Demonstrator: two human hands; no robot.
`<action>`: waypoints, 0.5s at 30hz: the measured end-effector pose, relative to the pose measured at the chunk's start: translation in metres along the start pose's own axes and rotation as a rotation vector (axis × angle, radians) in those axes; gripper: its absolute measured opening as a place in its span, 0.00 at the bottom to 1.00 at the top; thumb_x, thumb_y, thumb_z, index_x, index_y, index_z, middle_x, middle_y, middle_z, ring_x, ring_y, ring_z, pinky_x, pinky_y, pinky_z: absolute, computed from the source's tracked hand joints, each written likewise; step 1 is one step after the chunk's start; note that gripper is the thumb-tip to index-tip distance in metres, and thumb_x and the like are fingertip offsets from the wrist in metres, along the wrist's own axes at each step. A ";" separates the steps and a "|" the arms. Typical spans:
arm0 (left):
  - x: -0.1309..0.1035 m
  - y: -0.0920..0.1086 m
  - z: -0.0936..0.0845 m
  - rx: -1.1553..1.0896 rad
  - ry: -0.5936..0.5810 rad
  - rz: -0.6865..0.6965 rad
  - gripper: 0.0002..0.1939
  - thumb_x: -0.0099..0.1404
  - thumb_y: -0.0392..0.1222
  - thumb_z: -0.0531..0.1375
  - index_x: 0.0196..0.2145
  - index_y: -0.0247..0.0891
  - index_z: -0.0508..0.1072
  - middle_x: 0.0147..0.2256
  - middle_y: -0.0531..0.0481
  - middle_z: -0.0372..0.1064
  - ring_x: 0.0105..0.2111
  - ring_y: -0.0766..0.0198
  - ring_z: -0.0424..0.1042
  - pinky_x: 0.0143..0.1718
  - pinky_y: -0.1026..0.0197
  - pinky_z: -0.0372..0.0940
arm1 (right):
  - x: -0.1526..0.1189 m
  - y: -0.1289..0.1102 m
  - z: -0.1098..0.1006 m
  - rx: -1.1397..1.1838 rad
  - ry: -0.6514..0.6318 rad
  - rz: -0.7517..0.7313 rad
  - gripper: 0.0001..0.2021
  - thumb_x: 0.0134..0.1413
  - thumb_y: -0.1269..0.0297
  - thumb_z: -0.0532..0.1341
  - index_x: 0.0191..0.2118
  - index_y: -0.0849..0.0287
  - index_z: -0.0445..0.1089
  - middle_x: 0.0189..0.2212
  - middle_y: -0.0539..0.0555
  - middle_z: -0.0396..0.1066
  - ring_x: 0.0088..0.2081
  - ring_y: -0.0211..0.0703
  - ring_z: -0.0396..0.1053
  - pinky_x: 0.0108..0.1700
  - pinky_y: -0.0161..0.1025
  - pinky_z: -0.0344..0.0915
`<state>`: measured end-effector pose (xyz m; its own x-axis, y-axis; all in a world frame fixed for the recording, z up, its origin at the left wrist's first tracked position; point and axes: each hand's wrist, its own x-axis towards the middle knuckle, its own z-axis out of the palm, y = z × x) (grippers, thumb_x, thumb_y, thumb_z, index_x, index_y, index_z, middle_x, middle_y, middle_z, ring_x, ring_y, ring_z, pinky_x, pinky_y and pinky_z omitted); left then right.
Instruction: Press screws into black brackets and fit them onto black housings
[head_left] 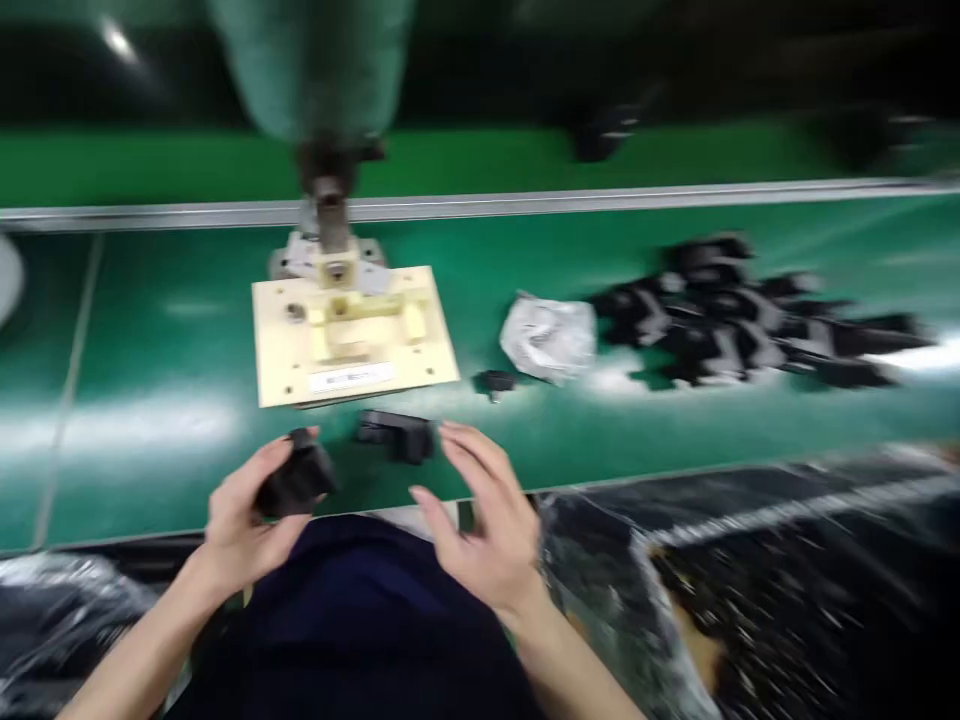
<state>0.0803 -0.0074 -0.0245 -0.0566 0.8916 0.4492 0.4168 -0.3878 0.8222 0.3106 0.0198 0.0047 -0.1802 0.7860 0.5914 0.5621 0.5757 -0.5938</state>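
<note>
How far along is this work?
Nothing looks certainly done: the cream fixture holds no black part. The left hand holds a black piece; the open right hand is near a second piece. The black pile could be work left or finished; I cannot tell.

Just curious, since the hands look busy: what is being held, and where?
The left hand pinches a black part by opposite edges; the right hand holds nothing.

The left block [298, 478], black and angular, is being held tilted in the left hand [251, 515] above the green bench [172, 350]. The right block [397, 436], black and elongated, is lying on the bench, its thicker right end resting just beside the right hand [491, 525].
</note>
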 end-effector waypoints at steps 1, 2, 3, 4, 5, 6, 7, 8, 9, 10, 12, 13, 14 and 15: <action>0.004 -0.001 0.000 0.013 -0.035 0.053 0.33 0.54 0.30 0.66 0.56 0.40 0.64 0.45 0.39 0.74 0.45 0.53 0.75 0.45 0.57 0.72 | 0.002 -0.001 0.001 0.085 0.016 0.007 0.27 0.50 0.76 0.62 0.57 0.60 0.62 0.48 0.62 0.69 0.49 0.51 0.69 0.48 0.50 0.71; 0.008 -0.001 0.000 0.027 -0.067 0.088 0.34 0.55 0.29 0.64 0.59 0.40 0.60 0.47 0.37 0.72 0.46 0.53 0.75 0.44 0.57 0.73 | 0.005 -0.002 0.003 0.173 0.011 0.018 0.27 0.50 0.77 0.61 0.58 0.60 0.63 0.46 0.62 0.70 0.47 0.51 0.70 0.46 0.50 0.72; 0.012 0.001 0.000 0.037 -0.100 0.114 0.36 0.57 0.28 0.62 0.61 0.40 0.56 0.48 0.34 0.71 0.47 0.53 0.74 0.43 0.58 0.73 | 0.007 -0.005 0.006 0.258 -0.011 0.035 0.27 0.51 0.77 0.60 0.58 0.59 0.62 0.45 0.61 0.71 0.46 0.50 0.71 0.44 0.49 0.73; 0.016 0.003 0.000 0.053 -0.124 0.124 0.37 0.58 0.28 0.61 0.62 0.39 0.53 0.49 0.33 0.70 0.47 0.53 0.74 0.42 0.58 0.73 | 0.009 -0.009 0.010 0.332 -0.046 0.052 0.26 0.53 0.75 0.60 0.59 0.59 0.62 0.45 0.61 0.71 0.44 0.50 0.71 0.43 0.49 0.74; 0.020 0.007 0.000 0.074 -0.138 0.123 0.37 0.59 0.29 0.60 0.63 0.38 0.51 0.49 0.32 0.70 0.47 0.53 0.74 0.41 0.59 0.74 | 0.011 -0.015 0.014 0.389 -0.085 0.065 0.26 0.54 0.72 0.59 0.59 0.59 0.60 0.45 0.61 0.71 0.42 0.49 0.72 0.41 0.48 0.74; 0.022 0.011 0.000 0.096 -0.144 0.119 0.37 0.59 0.29 0.60 0.64 0.37 0.51 0.48 0.32 0.71 0.46 0.53 0.75 0.41 0.59 0.74 | 0.013 -0.021 0.019 0.426 -0.125 0.074 0.26 0.56 0.69 0.60 0.60 0.60 0.59 0.46 0.62 0.70 0.41 0.48 0.72 0.40 0.47 0.75; 0.024 0.015 0.000 0.110 -0.143 0.119 0.37 0.59 0.30 0.60 0.64 0.36 0.51 0.48 0.32 0.71 0.46 0.53 0.75 0.41 0.59 0.73 | 0.015 -0.026 0.024 0.441 -0.155 0.075 0.26 0.56 0.67 0.60 0.60 0.61 0.58 0.47 0.63 0.70 0.41 0.47 0.72 0.39 0.45 0.75; 0.025 0.019 0.000 0.113 -0.142 0.125 0.37 0.59 0.30 0.60 0.63 0.35 0.51 0.47 0.32 0.71 0.46 0.53 0.75 0.42 0.59 0.73 | 0.017 -0.030 0.029 0.438 -0.172 0.067 0.26 0.57 0.65 0.60 0.60 0.62 0.58 0.48 0.64 0.69 0.42 0.47 0.72 0.39 0.44 0.76; 0.026 0.021 -0.001 0.106 -0.140 0.145 0.36 0.59 0.30 0.60 0.63 0.35 0.52 0.47 0.32 0.71 0.46 0.53 0.75 0.42 0.58 0.73 | 0.020 -0.033 0.032 0.424 -0.178 0.047 0.25 0.58 0.63 0.59 0.59 0.63 0.58 0.48 0.65 0.69 0.43 0.48 0.72 0.40 0.43 0.76; 0.026 0.021 -0.002 0.096 -0.137 0.170 0.36 0.59 0.30 0.60 0.62 0.35 0.53 0.48 0.32 0.71 0.46 0.52 0.75 0.42 0.57 0.73 | 0.022 -0.034 0.035 0.401 -0.167 0.012 0.24 0.59 0.62 0.59 0.58 0.65 0.59 0.48 0.65 0.69 0.45 0.48 0.72 0.41 0.43 0.76; 0.026 0.019 -0.007 0.086 -0.130 0.215 0.36 0.57 0.29 0.61 0.62 0.36 0.55 0.48 0.32 0.71 0.47 0.51 0.74 0.42 0.56 0.73 | 0.026 -0.029 0.033 0.311 -0.125 -0.069 0.21 0.58 0.63 0.60 0.56 0.65 0.62 0.46 0.65 0.70 0.46 0.48 0.71 0.43 0.43 0.75; 0.024 0.016 -0.010 0.097 -0.118 0.222 0.36 0.56 0.28 0.61 0.61 0.37 0.56 0.48 0.32 0.71 0.47 0.51 0.74 0.42 0.55 0.73 | 0.027 -0.024 0.030 0.238 -0.098 -0.100 0.21 0.57 0.65 0.61 0.55 0.63 0.63 0.45 0.63 0.71 0.46 0.48 0.71 0.44 0.43 0.74; 0.022 0.012 -0.014 0.120 -0.097 0.215 0.37 0.54 0.27 0.62 0.60 0.37 0.57 0.48 0.33 0.71 0.47 0.51 0.74 0.42 0.56 0.73 | 0.027 -0.017 0.025 0.151 -0.073 -0.112 0.21 0.56 0.67 0.62 0.55 0.62 0.63 0.44 0.62 0.71 0.46 0.48 0.71 0.44 0.44 0.74; 0.020 0.008 -0.019 0.155 -0.066 0.190 0.37 0.53 0.27 0.63 0.60 0.36 0.58 0.47 0.34 0.72 0.46 0.51 0.75 0.41 0.56 0.73 | 0.027 -0.010 0.021 0.059 -0.060 -0.104 0.22 0.54 0.68 0.64 0.55 0.61 0.63 0.44 0.61 0.71 0.46 0.49 0.71 0.45 0.45 0.73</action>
<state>0.0649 0.0030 -0.0026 0.0933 0.8212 0.5629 0.5484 -0.5143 0.6594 0.2835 0.0401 0.0148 -0.2835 0.7326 0.6189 0.4896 0.6655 -0.5635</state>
